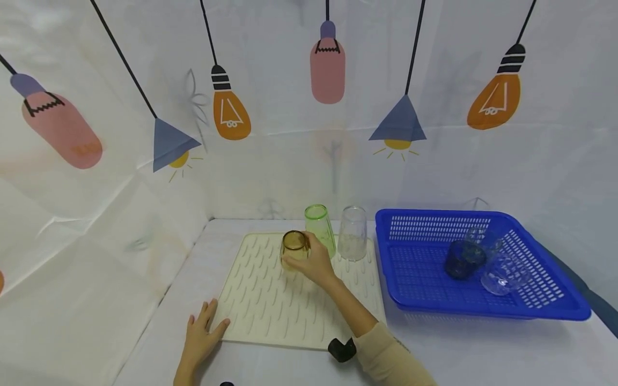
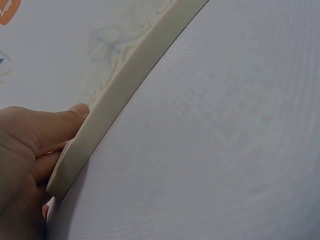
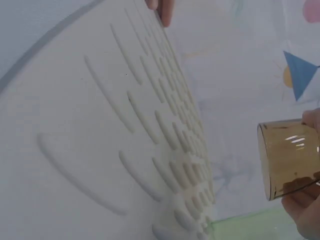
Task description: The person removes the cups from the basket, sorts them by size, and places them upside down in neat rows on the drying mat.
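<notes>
My right hand (image 1: pixel 317 262) grips an amber glass (image 1: pixel 293 252) from its right side, over the back part of a cream ridged drying mat (image 1: pixel 280 305). The right wrist view shows this glass (image 3: pixel 287 157) on its side at the right, with fingers and thumb around its far end. Behind that hand, a green-tinted glass (image 1: pixel 318 220) and a clear glass (image 1: pixel 353 236) stand side by side on the mat's back right part. My left hand (image 1: pixel 201 333) rests at the mat's front left corner, its thumb (image 2: pixel 65 125) touching the mat's edge and fingers spread.
To the right sits a blue perforated plastic basket (image 1: pixel 410 268), holding a dark glass (image 1: pixel 458 260) and clear glassware (image 1: pixel 504 276). A small black object (image 1: pixel 341 350) lies by the mat's front edge, near the right sleeve (image 1: pixel 391 354). A lamp-patterned curtain (image 1: pixel 289 177) hangs behind the table.
</notes>
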Tool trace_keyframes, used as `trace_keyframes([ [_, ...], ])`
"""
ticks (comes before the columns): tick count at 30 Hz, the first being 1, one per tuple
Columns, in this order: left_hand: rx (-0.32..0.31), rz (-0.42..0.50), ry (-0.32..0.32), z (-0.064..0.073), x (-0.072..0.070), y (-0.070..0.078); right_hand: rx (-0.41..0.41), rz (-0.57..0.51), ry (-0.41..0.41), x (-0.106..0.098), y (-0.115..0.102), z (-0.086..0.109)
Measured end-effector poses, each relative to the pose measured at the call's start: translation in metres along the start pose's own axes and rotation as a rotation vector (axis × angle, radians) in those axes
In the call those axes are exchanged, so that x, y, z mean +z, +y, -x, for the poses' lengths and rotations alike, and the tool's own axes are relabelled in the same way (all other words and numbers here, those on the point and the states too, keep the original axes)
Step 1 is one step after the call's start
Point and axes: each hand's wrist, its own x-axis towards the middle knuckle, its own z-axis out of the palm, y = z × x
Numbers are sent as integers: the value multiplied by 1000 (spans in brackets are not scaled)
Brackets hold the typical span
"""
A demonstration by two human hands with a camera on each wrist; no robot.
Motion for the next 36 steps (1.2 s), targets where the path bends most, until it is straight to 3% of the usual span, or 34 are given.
trace_keyframes([
  [7, -59, 17, -52, -2, -5, 9, -1, 37, 74, -29, 5, 21],
  [12, -38, 11, -37, -2, -6, 9, 13, 70, 155, -47, 11, 36],
  [23, -24, -7, -44, -1, -4, 8, 220, 121, 236, -67, 31, 59],
  [32, -101, 16, -109, -3, -8, 13, 113, 112, 296, -70, 49, 71],
  [36, -113, 6, -120, -3, -9, 15, 136, 77, 276, -71, 53, 75],
])
